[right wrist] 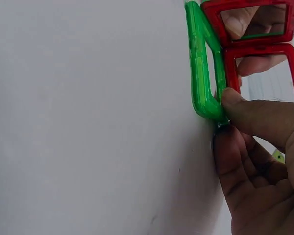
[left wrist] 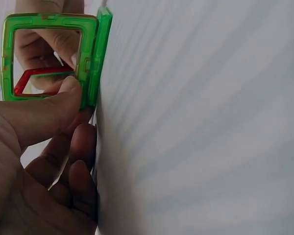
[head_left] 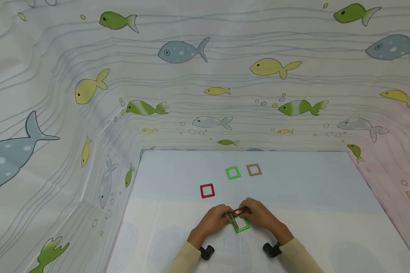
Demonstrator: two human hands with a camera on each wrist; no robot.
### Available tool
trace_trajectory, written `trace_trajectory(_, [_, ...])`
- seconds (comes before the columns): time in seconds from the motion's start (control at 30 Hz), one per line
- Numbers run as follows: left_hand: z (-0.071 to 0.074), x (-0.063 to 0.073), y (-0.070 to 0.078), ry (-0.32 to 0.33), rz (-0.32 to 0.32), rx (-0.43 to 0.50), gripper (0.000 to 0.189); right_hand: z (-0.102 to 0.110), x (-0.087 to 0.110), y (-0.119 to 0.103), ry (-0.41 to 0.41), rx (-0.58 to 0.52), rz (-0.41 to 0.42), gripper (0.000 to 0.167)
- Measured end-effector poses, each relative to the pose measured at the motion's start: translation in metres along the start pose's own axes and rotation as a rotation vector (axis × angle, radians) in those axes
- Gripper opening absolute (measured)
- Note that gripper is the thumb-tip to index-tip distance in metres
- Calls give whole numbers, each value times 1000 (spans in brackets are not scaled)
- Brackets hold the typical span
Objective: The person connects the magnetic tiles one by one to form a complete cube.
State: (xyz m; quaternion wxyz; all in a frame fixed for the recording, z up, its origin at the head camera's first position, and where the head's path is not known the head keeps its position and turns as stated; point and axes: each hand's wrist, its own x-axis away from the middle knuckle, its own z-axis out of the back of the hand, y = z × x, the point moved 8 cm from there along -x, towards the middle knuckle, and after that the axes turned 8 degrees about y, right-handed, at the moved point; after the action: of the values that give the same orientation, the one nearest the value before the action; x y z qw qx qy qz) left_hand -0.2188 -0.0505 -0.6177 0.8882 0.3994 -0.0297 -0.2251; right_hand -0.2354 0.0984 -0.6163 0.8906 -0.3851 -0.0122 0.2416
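Observation:
A green square frame tile [head_left: 242, 229] lies flat on the table between the hands. On its left side an upright square tile [left wrist: 9, 58] shows green in the left wrist view; my left hand [head_left: 213, 220] pinches it by the lower edge, thumb on its near face. At the back of the flat tile, my right hand [head_left: 259, 214] pinches a red square tile [right wrist: 259, 50] low down, its thumb close to the green corner. Another red-looking frame [right wrist: 292, 22] meets it edge to edge in the right wrist view, with left-hand fingers visible through it.
Farther back on the white table lie a red square frame [head_left: 202, 191], a light green one [head_left: 227, 174] and an orange one [head_left: 255, 174]. Black wrist devices [head_left: 207, 252] sit below both hands. A fish-patterned curtain [head_left: 177, 83] rises behind and beside the table.

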Motion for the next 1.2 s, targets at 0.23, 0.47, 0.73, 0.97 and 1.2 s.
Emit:
trace_trajectory(0.23, [3, 2, -2, 48, 7, 21, 21, 6, -2, -5, 60, -26, 24, 20])
trace_trajectory(0.47, [5, 4, -4, 65, 29, 26, 19, 8, -4, -3, 2, -45, 4, 19])
trace_trajectory(0.73, [6, 9, -6, 87, 31, 63, 17, 25, -15, 1, 64, -5, -49, 11])
trace_trajectory(0.97, [1, 13, -8, 85, 23, 106, 16, 27, -38, -15, 54, -5, 42, 10])
trace_trajectory(1.2, [-3, 14, -7, 88, -5, 146, 17, 22, -63, -42, -44, 36, 51, 12])
